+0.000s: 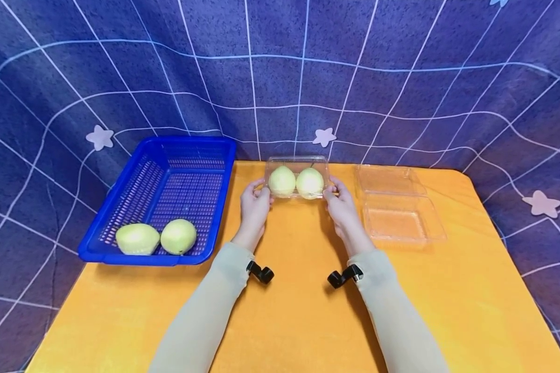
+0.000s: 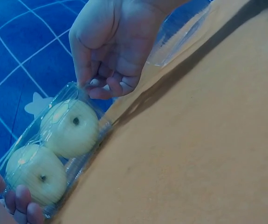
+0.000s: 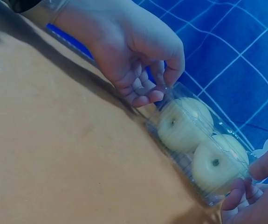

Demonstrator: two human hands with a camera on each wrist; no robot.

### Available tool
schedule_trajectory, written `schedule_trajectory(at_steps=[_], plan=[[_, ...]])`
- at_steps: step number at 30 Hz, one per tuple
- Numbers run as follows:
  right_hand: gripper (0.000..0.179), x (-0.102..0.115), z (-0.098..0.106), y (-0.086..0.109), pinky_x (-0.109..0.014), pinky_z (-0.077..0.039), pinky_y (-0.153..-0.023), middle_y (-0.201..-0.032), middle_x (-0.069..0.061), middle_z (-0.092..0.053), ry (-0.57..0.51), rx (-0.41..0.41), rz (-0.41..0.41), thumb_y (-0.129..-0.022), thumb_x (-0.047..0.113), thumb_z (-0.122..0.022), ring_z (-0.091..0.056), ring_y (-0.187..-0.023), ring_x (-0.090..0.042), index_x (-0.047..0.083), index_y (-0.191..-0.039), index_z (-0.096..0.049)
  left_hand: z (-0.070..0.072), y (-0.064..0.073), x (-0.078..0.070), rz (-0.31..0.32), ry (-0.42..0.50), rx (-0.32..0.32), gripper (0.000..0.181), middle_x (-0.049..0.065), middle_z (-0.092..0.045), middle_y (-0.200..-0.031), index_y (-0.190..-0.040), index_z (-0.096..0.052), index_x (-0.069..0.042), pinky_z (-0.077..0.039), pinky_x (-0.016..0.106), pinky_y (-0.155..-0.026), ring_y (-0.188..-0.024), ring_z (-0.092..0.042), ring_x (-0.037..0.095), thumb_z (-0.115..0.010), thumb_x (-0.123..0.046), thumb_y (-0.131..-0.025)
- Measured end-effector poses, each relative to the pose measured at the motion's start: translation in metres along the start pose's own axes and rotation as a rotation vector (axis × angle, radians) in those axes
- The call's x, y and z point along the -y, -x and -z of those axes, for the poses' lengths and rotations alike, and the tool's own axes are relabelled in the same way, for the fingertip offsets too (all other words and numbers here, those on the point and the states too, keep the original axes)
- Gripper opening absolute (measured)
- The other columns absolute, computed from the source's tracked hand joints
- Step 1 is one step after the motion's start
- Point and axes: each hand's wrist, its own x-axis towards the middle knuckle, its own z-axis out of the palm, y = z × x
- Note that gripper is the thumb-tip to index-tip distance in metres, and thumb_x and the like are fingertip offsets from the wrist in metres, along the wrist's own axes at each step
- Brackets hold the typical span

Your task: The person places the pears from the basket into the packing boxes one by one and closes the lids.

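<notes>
A clear plastic clamshell box (image 1: pixel 296 161) holds two pale green pears (image 1: pixel 310 182) side by side at the far edge of the table. My left hand (image 1: pixel 255 208) pinches its left end, thumb on top. At the other end, my right hand (image 1: pixel 343 207) grips the corner between thumb and fingers. The lid lies over the pears in both wrist views. In the left wrist view, the fingertips of my left hand (image 2: pixel 12 205) sit right at the box's end. My right hand's fingers (image 3: pixel 238 196) curl at the edge in the right wrist view.
To the left stands a blue plastic basket (image 1: pixel 224 197) with two pears (image 1: pixel 178 237) at its near end. An opened clear clamshell box (image 1: pixel 401 223) lies at the right on the orange table (image 1: pixel 298 311). A blue curtain (image 1: pixel 280 77) hangs behind.
</notes>
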Motion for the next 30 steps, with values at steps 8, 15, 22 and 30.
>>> schedule_trajectory(at_steps=[8,15,22,30], plan=[[0.057,-0.005,0.000,-0.010,-0.023,-0.041,-0.076,-0.112,0.003,-0.040,0.001,-0.005,-0.008,-0.114,0.004,-0.046,-0.053,-0.101,-0.018,0.004,-0.169,-0.034,-0.003,-0.006,0.000,-0.020,-0.003,-0.014,0.046,0.003,-0.059,-0.087,-0.152,-0.058,-0.003,-0.053,0.043,-0.082,-0.097,-0.068,0.043,-0.056,-0.007,-0.105],[0.057,-0.008,0.003,-0.015,-0.024,-0.042,-0.080,-0.111,0.004,-0.040,-0.015,-0.011,-0.020,-0.114,0.004,-0.047,-0.054,-0.101,-0.017,0.003,-0.169,-0.034,-0.008,-0.009,0.000,-0.002,-0.017,-0.029,0.044,0.008,-0.062,-0.090,-0.150,-0.060,-0.005,-0.054,0.041,-0.079,-0.092,-0.067,0.038,-0.056,-0.007,-0.106],[0.057,-0.006,0.002,-0.016,-0.021,-0.047,-0.079,-0.107,0.002,-0.040,-0.041,-0.013,-0.009,-0.113,0.000,-0.046,-0.062,-0.093,-0.014,-0.001,-0.168,-0.032,-0.010,-0.009,0.001,-0.016,-0.025,-0.043,0.045,0.007,-0.060,-0.088,-0.149,-0.061,-0.003,-0.051,0.032,-0.069,-0.086,-0.066,0.032,-0.056,-0.005,-0.104],[0.057,-0.005,0.000,-0.016,-0.019,-0.048,-0.077,-0.106,0.000,-0.040,-0.040,-0.022,-0.018,-0.113,0.001,-0.047,-0.064,-0.093,-0.015,-0.001,-0.168,-0.033,-0.009,-0.009,0.001,-0.019,-0.043,-0.043,0.048,0.006,-0.060,-0.094,-0.154,-0.058,-0.006,-0.054,0.040,-0.078,-0.093,-0.068,0.034,-0.054,-0.007,-0.106]])
